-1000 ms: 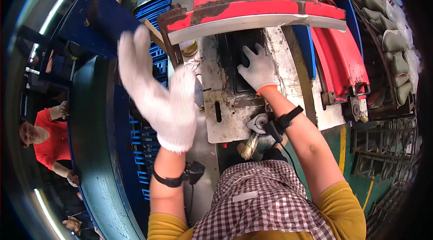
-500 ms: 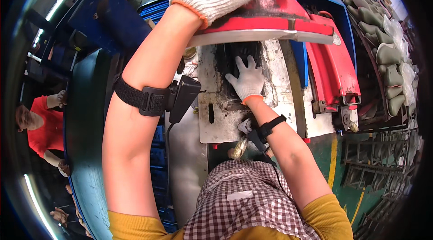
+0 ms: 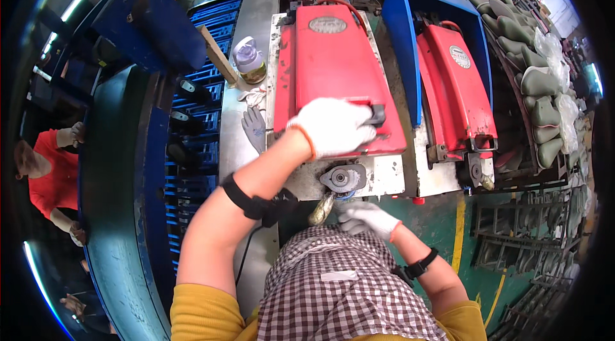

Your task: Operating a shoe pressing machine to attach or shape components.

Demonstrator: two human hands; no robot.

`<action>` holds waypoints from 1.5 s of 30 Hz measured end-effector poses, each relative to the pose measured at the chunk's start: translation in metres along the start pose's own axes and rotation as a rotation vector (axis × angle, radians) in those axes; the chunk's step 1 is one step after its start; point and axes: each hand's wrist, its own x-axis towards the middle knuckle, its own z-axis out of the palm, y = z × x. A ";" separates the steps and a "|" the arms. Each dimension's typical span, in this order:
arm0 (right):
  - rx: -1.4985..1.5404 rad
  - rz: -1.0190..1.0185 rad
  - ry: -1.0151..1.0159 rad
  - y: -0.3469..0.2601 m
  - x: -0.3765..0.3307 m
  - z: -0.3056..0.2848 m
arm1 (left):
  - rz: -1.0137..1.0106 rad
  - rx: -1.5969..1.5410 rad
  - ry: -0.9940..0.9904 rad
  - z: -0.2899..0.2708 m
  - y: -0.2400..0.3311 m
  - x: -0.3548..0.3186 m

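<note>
A red machine lid point(image 3: 336, 62) lies lowered over its pale worn metal bed. My left hand point(image 3: 333, 128), in a white knitted glove, is closed round the black handle point(image 3: 378, 116) at the lid's near end. Just below the bed's front edge is my right hand point(image 3: 371, 220), gloved too, its fingers loosely apart and slightly blurred, with nothing visible in them. It is close to a lever grip wrapped in shiny tape point(image 3: 321, 209), without visibly holding it. Above that grip sits a round metal hub point(image 3: 343, 178). The lid hides the bed's inside.
To the right stands a second red machine point(image 3: 458, 88) under a blue hood point(image 3: 403, 52). A grey glove point(image 3: 254, 128) and a lidded bottle point(image 3: 248, 60) lie left of the lid. Beyond are a conveyor belt point(image 3: 118, 181), a person in red point(image 3: 54, 171) and racked grey-green shoe forms point(image 3: 544, 81).
My left hand has brought the raised lid down toward me onto the bed. My right hand has left the dark mould area beneath it and come back near my apron.
</note>
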 end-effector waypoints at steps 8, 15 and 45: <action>0.643 -0.022 -0.515 -0.012 0.054 0.053 | -0.108 0.046 0.040 0.098 -0.013 -0.007; 0.488 0.081 -0.254 -0.025 0.010 0.000 | -0.175 0.110 0.063 0.106 -0.006 -0.003; -1.163 -0.816 1.328 -0.031 -0.182 -0.197 | 0.498 -0.031 0.422 0.178 0.174 0.190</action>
